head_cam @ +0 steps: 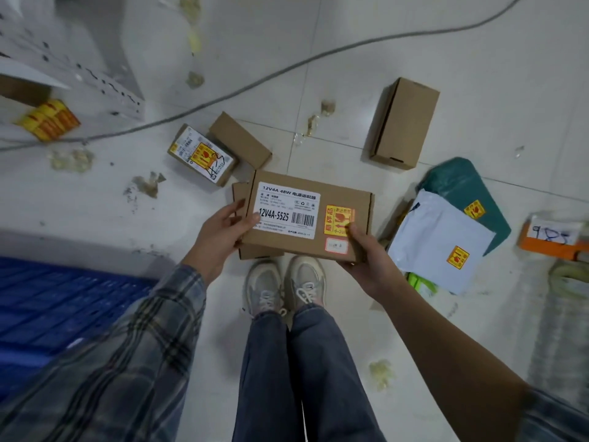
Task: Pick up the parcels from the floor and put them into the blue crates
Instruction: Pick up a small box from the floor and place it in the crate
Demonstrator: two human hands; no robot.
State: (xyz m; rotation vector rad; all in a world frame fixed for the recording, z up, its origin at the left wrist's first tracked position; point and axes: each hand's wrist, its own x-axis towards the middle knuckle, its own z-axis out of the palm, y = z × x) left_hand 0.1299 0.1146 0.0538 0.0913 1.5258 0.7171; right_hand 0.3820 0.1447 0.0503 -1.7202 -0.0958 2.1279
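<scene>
Both hands, left [223, 231] and right [366, 253], grip the stiff, fragile-stickered cardboard parcel [306, 215] by its short ends above the floor; probably light, best carried level to the blue crate [57, 301].

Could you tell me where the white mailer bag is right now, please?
The white mailer bag lies on the floor at the right, overlapping the green mailer bag, just beyond the right hand.

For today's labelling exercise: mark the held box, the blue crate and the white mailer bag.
held box [306, 215], head view, on its white printed label.
blue crate [63, 301], head view, on its ribbed blue surface at lower left.
white mailer bag [436, 240], head view, on its plain white middle.
</scene>
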